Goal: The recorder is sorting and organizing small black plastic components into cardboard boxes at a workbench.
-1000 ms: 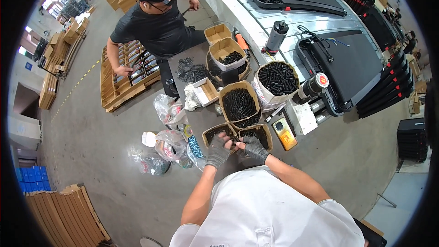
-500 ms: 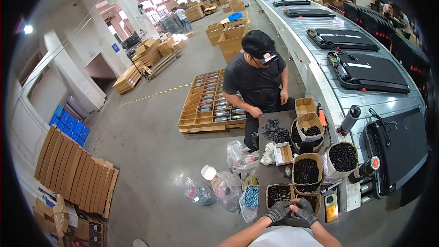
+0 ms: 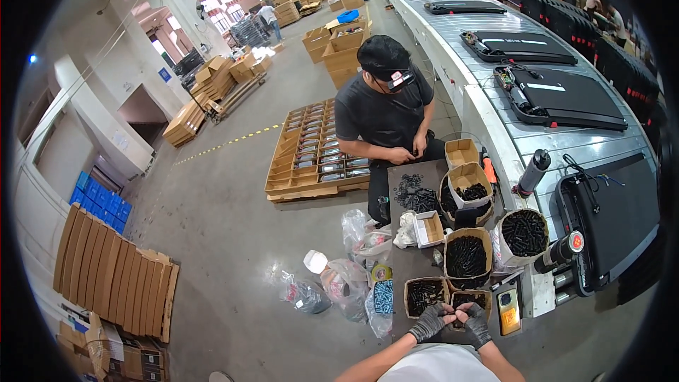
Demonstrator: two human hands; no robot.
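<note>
My left hand (image 3: 430, 322) and my right hand (image 3: 472, 323), both in grey fingerless gloves, meet at the near end of a dark bench (image 3: 400, 269). Their fingertips are pinched together around a small dark piece (image 3: 455, 312), too small to name. The hands hover over the near edges of two cardboard boxes: a left box (image 3: 408, 297) with small dark parts, and a right box (image 3: 488, 296), partly hidden by my right hand. Just beyond stands a larger cardboard box (image 3: 448, 262) of black screw-like parts. A phone (image 3: 508, 311) lies right of my right hand.
A co-worker (image 3: 385, 110) sits at the bench's far end, near loose black rings (image 3: 416, 194). On the right runs a roller conveyor (image 3: 523, 145) carrying black panels (image 3: 566, 95). Plastic bags (image 3: 345, 286) lie on the floor at left; a white bag of black parts (image 3: 503, 255) stands right.
My hands stay together over the boxes, and their fingers have shifted slightly around the small piece. The co-worker's hands have come together. The whole view has shifted slightly.
</note>
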